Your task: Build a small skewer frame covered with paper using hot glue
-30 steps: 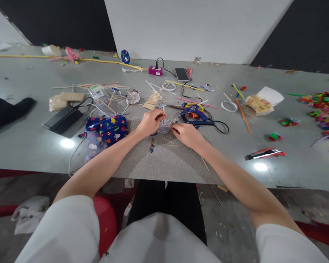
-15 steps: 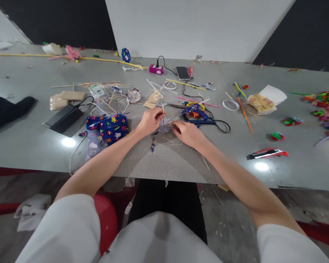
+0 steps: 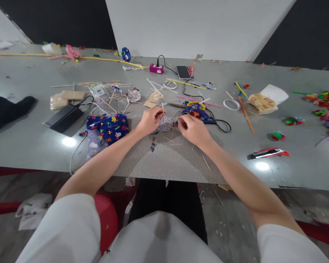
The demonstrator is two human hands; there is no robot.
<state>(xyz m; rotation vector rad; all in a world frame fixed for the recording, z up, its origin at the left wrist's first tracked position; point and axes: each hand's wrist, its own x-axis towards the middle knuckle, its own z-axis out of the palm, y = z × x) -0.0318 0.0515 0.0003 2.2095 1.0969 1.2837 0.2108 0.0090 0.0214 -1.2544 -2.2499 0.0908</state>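
My left hand [image 3: 150,120] is closed on a thin wooden stick [image 3: 162,109] that stands upright, with a small pale paper umbrella top [image 3: 164,125] at its base on the grey mat [image 3: 164,157]. My right hand [image 3: 193,129] hovers just right of it, fingers curled, beside the blue glue gun [image 3: 196,110]. What the right fingers hold, if anything, is hidden. Loose toothpick sticks lie scattered about both hands.
A blue patterned pouch [image 3: 107,128] lies left of my hands, a black device [image 3: 63,117] further left. A phone [image 3: 182,72], tape rings [image 3: 231,105], an orange stick [image 3: 245,114], a red-black cutter [image 3: 267,153] and colourful paper pieces [image 3: 325,106] lie on the grey table [image 3: 290,171].
My right hand has lifted off the paper piece and shifted right, towards the glue gun. My left hand keeps its grip on the stick.
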